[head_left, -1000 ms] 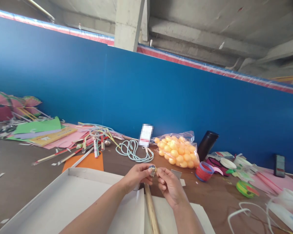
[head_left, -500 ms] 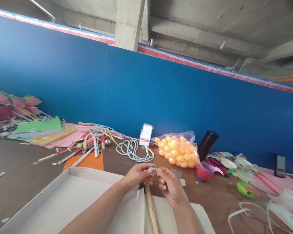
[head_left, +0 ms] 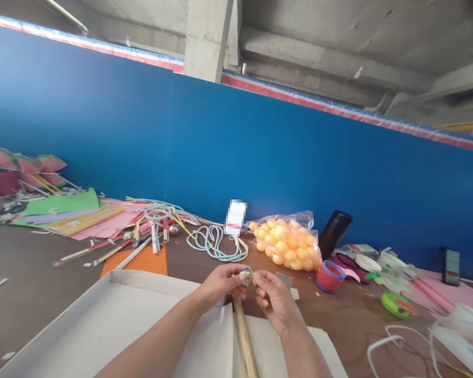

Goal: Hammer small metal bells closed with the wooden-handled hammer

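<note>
My left hand (head_left: 217, 286) and my right hand (head_left: 276, 301) meet over the brown table (head_left: 35, 283), both pinching a small shiny round object (head_left: 246, 275) between their fingertips. What the object is I cannot make out. A wooden stick (head_left: 244, 338) runs from under the hands toward me, lying between a shallow white box lid (head_left: 102, 320) on the left and a white sheet (head_left: 271, 346) on the right.
A bag of orange balls (head_left: 286, 244), a pale green skipping rope (head_left: 216, 244), a red tape roll (head_left: 329, 276) and a black cylinder (head_left: 335, 233) lie beyond the hands. Coloured paper, sticks and fans (head_left: 19, 168) are at the left. A phone (head_left: 451, 266) leans on the blue wall.
</note>
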Motion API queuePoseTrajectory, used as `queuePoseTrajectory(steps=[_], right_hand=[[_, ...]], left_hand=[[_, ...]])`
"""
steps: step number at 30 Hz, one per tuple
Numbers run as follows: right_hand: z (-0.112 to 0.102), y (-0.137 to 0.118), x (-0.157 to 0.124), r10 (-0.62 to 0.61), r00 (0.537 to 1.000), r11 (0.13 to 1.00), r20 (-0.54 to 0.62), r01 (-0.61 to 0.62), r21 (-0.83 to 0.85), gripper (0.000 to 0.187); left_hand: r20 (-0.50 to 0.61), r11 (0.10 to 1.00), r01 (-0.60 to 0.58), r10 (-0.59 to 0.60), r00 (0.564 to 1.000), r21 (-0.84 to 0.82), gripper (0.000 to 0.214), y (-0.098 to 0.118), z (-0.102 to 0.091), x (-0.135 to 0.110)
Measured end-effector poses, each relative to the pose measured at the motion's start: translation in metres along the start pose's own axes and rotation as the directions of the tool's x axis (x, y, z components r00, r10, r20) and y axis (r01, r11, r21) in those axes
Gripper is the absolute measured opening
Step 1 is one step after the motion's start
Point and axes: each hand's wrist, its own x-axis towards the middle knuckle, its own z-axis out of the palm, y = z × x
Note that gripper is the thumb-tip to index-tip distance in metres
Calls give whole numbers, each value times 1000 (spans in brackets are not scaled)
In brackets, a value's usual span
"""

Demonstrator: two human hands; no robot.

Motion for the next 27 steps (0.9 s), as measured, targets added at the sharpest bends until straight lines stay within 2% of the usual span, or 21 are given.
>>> queuePoseTrajectory(steps=[14, 27], right_hand=[[-2, -4, -2, 35, 997, 999, 65, -37, 30, 16], [-8, -3, 0, 69, 988, 996, 135, -76, 47, 13]], left_hand=[[40, 997, 4, -1, 999, -78, 42, -2, -1, 0], [71, 997, 20, -15, 997, -72, 39, 0, -1, 0]])
